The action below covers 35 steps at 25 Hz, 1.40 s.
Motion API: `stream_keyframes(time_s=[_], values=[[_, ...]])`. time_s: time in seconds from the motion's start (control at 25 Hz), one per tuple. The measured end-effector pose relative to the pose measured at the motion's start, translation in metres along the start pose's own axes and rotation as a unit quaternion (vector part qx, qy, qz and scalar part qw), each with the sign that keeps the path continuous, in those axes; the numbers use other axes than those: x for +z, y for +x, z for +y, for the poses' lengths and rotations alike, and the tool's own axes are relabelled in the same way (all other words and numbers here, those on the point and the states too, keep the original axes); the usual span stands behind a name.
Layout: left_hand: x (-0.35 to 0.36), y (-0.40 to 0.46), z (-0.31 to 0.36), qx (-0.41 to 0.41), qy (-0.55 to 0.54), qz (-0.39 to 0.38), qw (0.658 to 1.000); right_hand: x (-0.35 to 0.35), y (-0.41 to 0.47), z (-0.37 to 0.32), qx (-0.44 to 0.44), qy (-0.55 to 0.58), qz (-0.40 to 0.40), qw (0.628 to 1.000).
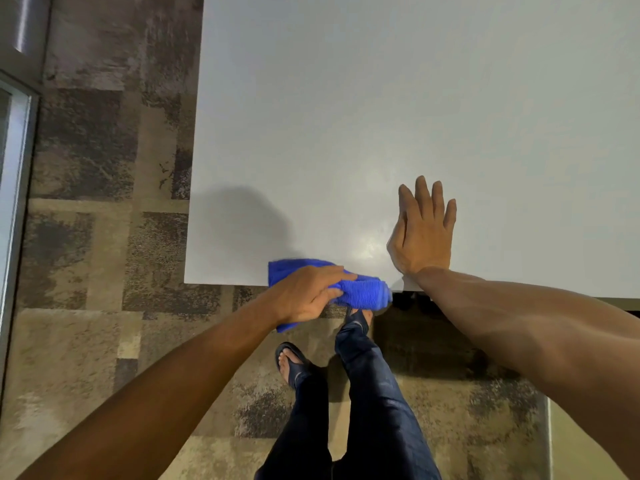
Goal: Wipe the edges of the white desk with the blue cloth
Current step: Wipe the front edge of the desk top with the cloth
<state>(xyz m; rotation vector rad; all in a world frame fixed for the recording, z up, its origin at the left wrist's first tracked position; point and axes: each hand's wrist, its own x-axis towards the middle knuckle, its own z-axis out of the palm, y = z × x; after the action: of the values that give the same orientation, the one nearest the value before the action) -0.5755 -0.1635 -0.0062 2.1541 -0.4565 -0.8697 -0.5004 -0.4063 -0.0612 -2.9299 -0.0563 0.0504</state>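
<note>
The white desk (346,116) fills the upper right of the head view, with its near edge running across the middle and its near left corner to the left of my hands. My left hand (308,292) grips the blue cloth (363,292), which is folded over the desk's near edge. Part of the cloth lies on the top and part hangs below the edge. My right hand (424,230) rests flat on the desk top just right of the cloth, fingers straight and holding nothing.
Patterned brown carpet (104,220) covers the floor left of and below the desk. My legs in dark trousers (367,393) and sandals stand close to the near edge. A glass panel with a metal frame (15,188) runs along the far left.
</note>
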Motion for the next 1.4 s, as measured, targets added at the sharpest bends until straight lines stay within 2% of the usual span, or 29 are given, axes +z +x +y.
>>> stream_keyframes(time_s=[0.08,0.16,0.24,0.32,0.4,0.48,0.56,0.6,0.68,0.76,0.84,0.92,0.96,1.04,1.12,1.16,1.24,1.32,1.4], values=[[0.005,-0.023,-0.003,-0.013,0.002,-0.014,1.0,0.001,0.0,0.0,0.0,0.002,-0.002,1.0],[0.005,-0.055,-0.008,-0.029,-0.027,0.019,0.999,0.002,0.0,0.001,0.001,0.001,-0.004,1.0],[0.004,-0.091,-0.016,-0.05,-0.099,0.099,0.989,0.004,0.0,0.002,0.002,-0.002,-0.003,1.0],[0.006,-0.124,-0.026,-0.085,-0.173,0.205,0.96,0.004,-0.001,0.002,0.0,-0.006,-0.005,1.0],[0.014,-0.146,-0.035,-0.151,-0.256,0.325,0.898,0.003,0.0,0.002,0.0,-0.005,-0.008,1.0],[0.023,-0.155,-0.041,-0.21,-0.332,0.45,0.802,0.003,0.0,0.002,0.003,-0.002,-0.009,1.0],[0.024,-0.155,-0.045,-0.243,-0.402,0.543,0.696,0.004,-0.001,0.001,0.002,-0.002,-0.007,1.0],[0.02,-0.152,-0.045,-0.251,-0.434,0.57,0.651,0.004,-0.001,0.002,0.003,0.0,-0.007,1.0],[0.009,-0.146,-0.047,-0.238,-0.511,0.582,0.586,0.003,0.0,0.002,0.003,0.0,-0.009,1.0],[-0.008,-0.14,-0.048,-0.184,-0.611,0.529,0.56,0.004,-0.001,0.002,0.003,-0.001,-0.01,1.0],[-0.026,-0.131,-0.049,-0.145,-0.649,0.476,0.576,0.004,-0.001,0.002,0.003,0.001,-0.011,1.0],[-0.043,-0.12,-0.047,-0.171,-0.609,0.491,0.6,0.004,-0.001,0.001,0.004,0.002,-0.011,1.0],[-0.052,-0.116,-0.047,-0.197,-0.559,0.52,0.615,0.004,-0.001,0.002,0.004,0.002,-0.01,1.0],[-0.068,-0.118,-0.052,-0.254,-0.377,0.569,0.685,0.004,-0.001,0.002,0.002,0.002,-0.008,1.0],[-0.08,-0.125,-0.061,-0.298,-0.195,0.543,0.761,0.005,-0.001,0.002,-0.001,-0.001,-0.005,1.0],[-0.082,-0.126,-0.064,-0.316,-0.143,0.516,0.783,0.005,-0.001,0.002,-0.002,-0.001,-0.004,1.0],[-0.08,-0.119,-0.064,-0.337,-0.106,0.458,0.816,0.006,-0.001,0.002,-0.005,0.0,-0.001,1.0],[-0.071,-0.105,-0.061,-0.342,-0.113,0.4,0.843,0.007,-0.001,0.003,-0.005,0.001,0.002,1.0],[-0.06,-0.096,-0.057,-0.347,-0.132,0.376,0.849,0.007,0.0,0.004,-0.005,0.001,0.004,1.0]])
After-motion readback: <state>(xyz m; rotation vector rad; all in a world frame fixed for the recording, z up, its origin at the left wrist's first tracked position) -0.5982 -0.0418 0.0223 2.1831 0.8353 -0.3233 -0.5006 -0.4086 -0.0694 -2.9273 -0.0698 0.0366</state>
